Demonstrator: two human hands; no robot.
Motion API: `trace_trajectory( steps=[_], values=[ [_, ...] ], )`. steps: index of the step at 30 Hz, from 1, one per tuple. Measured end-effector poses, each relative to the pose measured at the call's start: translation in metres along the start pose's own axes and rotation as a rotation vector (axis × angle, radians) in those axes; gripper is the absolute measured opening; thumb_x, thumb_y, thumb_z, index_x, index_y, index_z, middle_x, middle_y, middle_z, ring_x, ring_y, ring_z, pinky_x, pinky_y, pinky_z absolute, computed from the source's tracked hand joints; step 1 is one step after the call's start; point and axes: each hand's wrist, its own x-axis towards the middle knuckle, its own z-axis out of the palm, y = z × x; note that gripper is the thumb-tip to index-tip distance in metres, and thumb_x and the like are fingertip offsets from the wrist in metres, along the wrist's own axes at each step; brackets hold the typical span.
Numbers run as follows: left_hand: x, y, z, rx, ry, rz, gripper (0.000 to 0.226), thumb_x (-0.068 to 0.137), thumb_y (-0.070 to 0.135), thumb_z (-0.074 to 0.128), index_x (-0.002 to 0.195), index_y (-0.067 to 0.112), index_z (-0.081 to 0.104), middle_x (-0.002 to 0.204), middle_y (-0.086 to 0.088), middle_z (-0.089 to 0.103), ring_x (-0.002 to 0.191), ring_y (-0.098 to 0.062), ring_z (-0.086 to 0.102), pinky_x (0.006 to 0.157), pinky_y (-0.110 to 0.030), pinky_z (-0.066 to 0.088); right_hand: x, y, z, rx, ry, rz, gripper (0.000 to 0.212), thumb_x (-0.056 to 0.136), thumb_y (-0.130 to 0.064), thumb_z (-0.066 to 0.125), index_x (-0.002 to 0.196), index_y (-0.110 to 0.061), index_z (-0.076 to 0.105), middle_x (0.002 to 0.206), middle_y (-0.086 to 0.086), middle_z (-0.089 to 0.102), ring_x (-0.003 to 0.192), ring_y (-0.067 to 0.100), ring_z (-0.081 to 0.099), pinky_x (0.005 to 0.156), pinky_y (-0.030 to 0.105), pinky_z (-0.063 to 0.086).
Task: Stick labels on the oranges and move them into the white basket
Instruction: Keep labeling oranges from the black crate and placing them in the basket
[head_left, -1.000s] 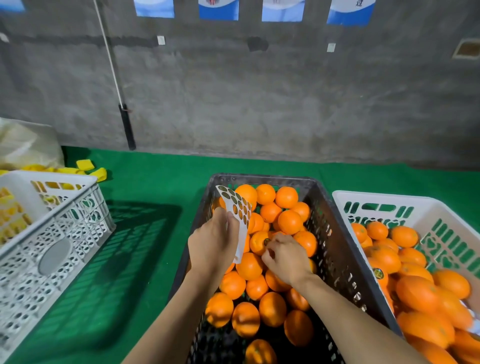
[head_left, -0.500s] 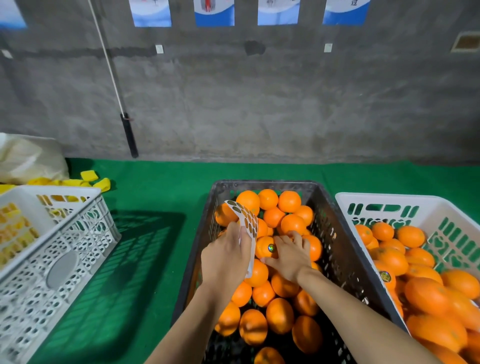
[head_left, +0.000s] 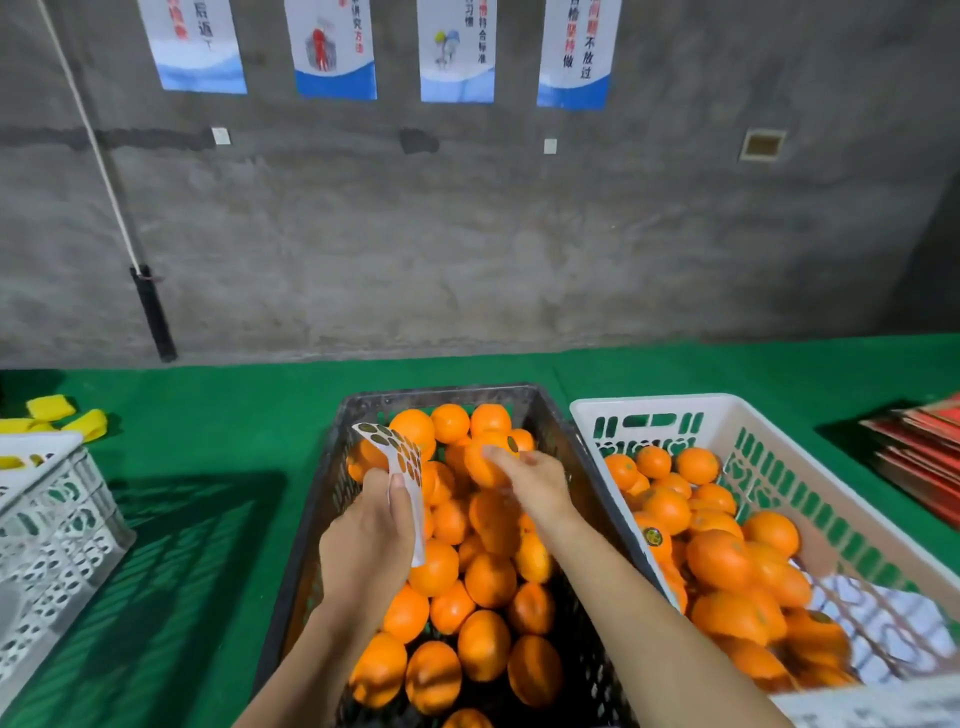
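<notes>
Green felt table (head_left: 218, 415) fills my view, grey concrete wall (head_left: 467, 249) behind with four posters (head_left: 457, 52) along the top. Dark crate (head_left: 332, 499) sits centre, packed with loose oranges (head_left: 483, 644). White basket (head_left: 727, 410) stands just beside it on the right, touching or nearly so, holding labelled oranges (head_left: 722, 561); one dark round sticker shows on a fruit near its left wall. Another white crate (head_left: 57, 519) at left edge, well apart, yellow bits (head_left: 52, 410) behind it. Red stack (head_left: 924, 457) at far right edge. Black handle with a cord (head_left: 153, 312) leans on the wall at left. My left hand (head_left: 369, 545) is over the dark crate, thumb and fingers pinching a label sheet (head_left: 400, 457), which curls up and away from the hand, dark round stickers on it. My right hand (head_left: 535, 478) is above the crate's far half, fingers curled round one orange (head_left: 483, 462) lifted off the pile; a dark sticker sits on its top right. Hand is motion-blurred, fingertip detail unclear.
</notes>
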Motion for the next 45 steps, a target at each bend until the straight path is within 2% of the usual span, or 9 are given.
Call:
trace_trajectory(
  steps=[3,6,18,21,26,28,33,37,45],
  values=[
    [-0.005,0.001,-0.003,-0.002,0.000,0.041,0.032,0.102,0.042,0.025,0.083,0.022,0.041,0.058,0.004,0.048,0.051,-0.028,0.058,0.049,-0.038,0.051,-0.003,-0.011,-0.014,0.822,-0.150,0.196,0.052,0.089,-0.059,0.062,0.124,-0.021,0.060,0.117,0.003,0.069,0.107,0.023,0.066,0.078,0.037,0.053],
    [-0.009,0.004,-0.002,0.021,-0.069,-0.003,0.028,0.103,0.038,0.030,0.083,0.023,0.041,0.058,0.007,0.047,0.059,-0.028,0.059,0.057,-0.036,0.049,-0.002,-0.010,-0.032,1.238,-0.191,0.186,0.069,0.089,-0.061,0.059,0.136,-0.011,0.054,0.130,0.012,0.066,0.118,0.029,0.063,0.082,0.046,0.053],
    [-0.007,0.006,0.002,-0.392,-0.189,-0.277,0.045,0.105,0.036,0.044,0.069,0.018,0.025,0.061,0.003,0.025,0.055,-0.012,0.022,0.054,-0.032,0.021,0.005,-0.004,-0.053,1.676,-0.104,0.075,0.087,0.090,-0.073,0.045,0.158,-0.030,0.013,0.139,0.021,0.055,0.122,0.044,0.056,0.097,0.057,0.046],
    [-0.001,0.004,0.001,-0.420,-0.189,-0.311,0.040,0.102,0.011,0.046,0.072,0.018,0.020,0.061,0.003,0.021,0.056,-0.009,0.017,0.051,-0.028,0.019,0.005,-0.004,-0.050,1.422,-0.076,0.123,0.070,0.092,-0.073,0.040,0.150,-0.034,0.032,0.135,0.020,0.056,0.115,0.041,0.059,0.092,0.054,0.048],
    [0.003,0.009,0.000,-0.466,-0.221,-0.338,0.036,0.090,-0.010,0.035,0.075,0.019,0.019,0.065,0.002,0.021,0.061,-0.011,0.019,0.051,-0.024,0.020,-0.009,-0.001,-0.025,0.195,-0.038,-0.037,0.019,0.098,-0.039,0.056,0.111,-0.026,0.062,0.111,0.005,0.068,0.098,0.021,0.064,0.079,0.032,0.048],
    [0.004,0.014,0.000,-0.552,-0.267,-0.364,0.039,0.090,-0.015,0.032,0.074,0.018,0.021,0.057,0.006,0.030,0.054,-0.007,0.026,0.041,-0.013,0.021,-0.016,0.004,-0.009,-0.091,-0.136,-0.169,0.025,0.094,-0.039,0.064,0.117,-0.028,0.063,0.119,-0.004,0.063,0.111,0.014,0.059,0.085,0.026,0.046],
    [0.008,0.007,0.008,-0.620,-0.387,-0.422,0.036,0.090,-0.015,0.037,0.072,0.015,0.027,0.070,-0.005,0.034,0.066,-0.019,0.035,0.060,-0.029,0.035,-0.033,-0.003,0.001,-0.065,-0.419,-0.170,0.075,0.072,-0.066,0.075,0.138,-0.036,0.053,0.122,-0.025,0.054,0.107,-0.007,0.055,0.074,0.009,0.046],
    [0.005,0.004,0.002,-0.733,-0.461,-0.376,0.014,0.069,0.012,0.051,0.076,0.008,0.039,0.068,-0.008,0.042,0.058,-0.017,0.044,0.056,-0.027,0.035,-0.034,-0.005,-0.004,-0.070,-0.545,-0.161,0.020,0.085,-0.032,0.079,0.100,-0.018,0.077,0.103,-0.001,0.077,0.097,0.016,0.073,0.073,0.018,0.054],
    [-0.004,-0.003,-0.007,-0.339,-0.434,-0.144,0.031,0.095,0.006,0.041,0.087,0.034,0.052,0.083,0.001,0.057,0.064,-0.004,0.055,0.048,-0.012,0.037,-0.035,-0.001,-0.003,-0.211,-0.633,-0.070,0.018,0.093,-0.022,0.070,0.106,-0.013,0.077,0.106,0.000,0.077,0.101,0.015,0.072,0.086,0.025,0.056]
  ],
)
